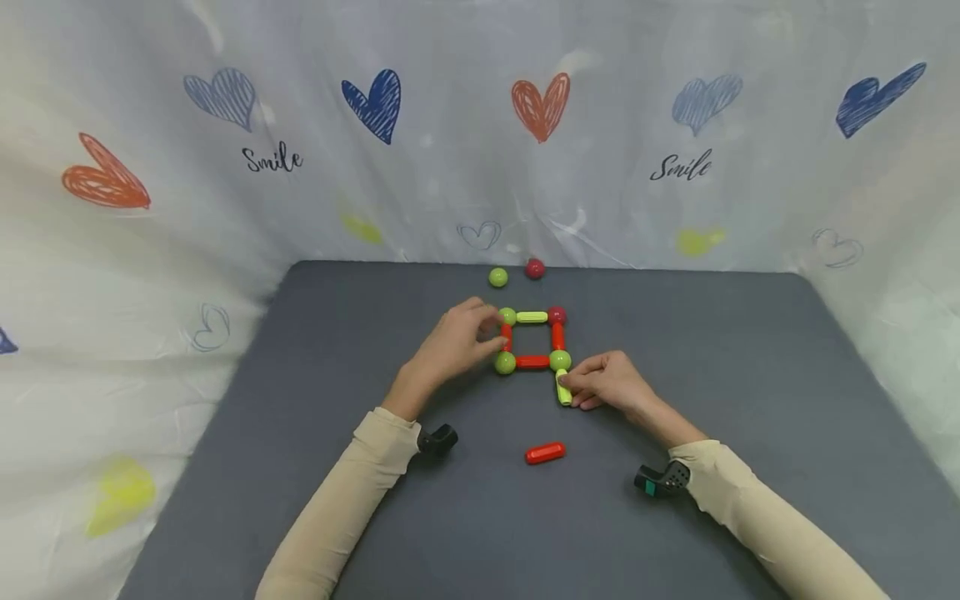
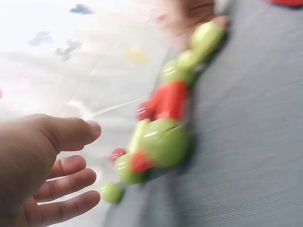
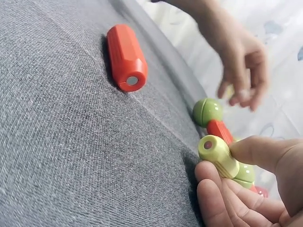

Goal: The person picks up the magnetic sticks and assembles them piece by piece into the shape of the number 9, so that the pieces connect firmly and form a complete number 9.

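On the grey table lies a square of magnetic sticks and balls, with green balls at three corners and a red ball (image 1: 557, 315) at the far right one. Between thumb and fingers, my right hand (image 1: 611, 383) pinches a yellow-green magnetic stick (image 3: 219, 156), whose far end meets the near right green ball (image 1: 560, 360). Its round metal tip faces the right wrist camera. Fingers spread and holding nothing, my left hand (image 1: 459, 340) hovers beside the square's left red stick (image 1: 507, 337), partly covering it in the head view. The left wrist view is blurred.
A loose red stick (image 1: 545, 452) lies nearer me on the table. Beyond the square, a loose green ball (image 1: 498, 277) and a loose red ball (image 1: 535, 268) sit by the table's far edge. A white curtain (image 1: 450, 183) printed with hearts hangs behind.
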The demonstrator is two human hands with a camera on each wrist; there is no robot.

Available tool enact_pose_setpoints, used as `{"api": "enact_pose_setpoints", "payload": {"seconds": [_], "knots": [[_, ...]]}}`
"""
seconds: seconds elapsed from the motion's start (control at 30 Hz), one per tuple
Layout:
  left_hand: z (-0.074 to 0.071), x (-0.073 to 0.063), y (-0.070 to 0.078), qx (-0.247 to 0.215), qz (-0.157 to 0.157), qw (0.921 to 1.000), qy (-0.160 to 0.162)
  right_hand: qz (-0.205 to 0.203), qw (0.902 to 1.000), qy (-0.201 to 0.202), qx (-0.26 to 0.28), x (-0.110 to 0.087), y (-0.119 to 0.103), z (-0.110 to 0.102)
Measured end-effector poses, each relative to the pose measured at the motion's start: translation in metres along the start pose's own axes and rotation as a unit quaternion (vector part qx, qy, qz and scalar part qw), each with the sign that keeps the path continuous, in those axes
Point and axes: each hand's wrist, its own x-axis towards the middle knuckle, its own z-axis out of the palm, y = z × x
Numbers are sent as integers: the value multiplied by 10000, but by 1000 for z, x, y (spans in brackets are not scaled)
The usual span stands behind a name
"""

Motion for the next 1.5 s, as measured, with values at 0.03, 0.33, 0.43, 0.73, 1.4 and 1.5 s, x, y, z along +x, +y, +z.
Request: {"api": "enact_pose_setpoints", "payload": {"seconds": [0.03, 0.33, 0.43, 0.73, 1.4, 1.5], "knots": [[-6, 5, -5, -97, -98, 9999, 73, -4, 10000, 34, -4, 0, 0, 1], [-31, 67, -58, 575, -424, 9970, -311, -122, 9999, 61, -89, 4, -4, 24], [-28, 79, -71, 1055, -272, 9926, -536, -98, 9999, 106, -23, 4, -5, 38], [-57, 67, -102, 1461, -546, 9819, -1073, -226, 9992, -311, 92, 23, -21, 79], [-89, -41, -48, -163, 211, 9996, 76, -342, 9976, -348, 497, 68, -39, 93], [-82, -59, -40, -578, 354, 9970, 365, -366, 9976, -342, 487, 71, -39, 93]]}}
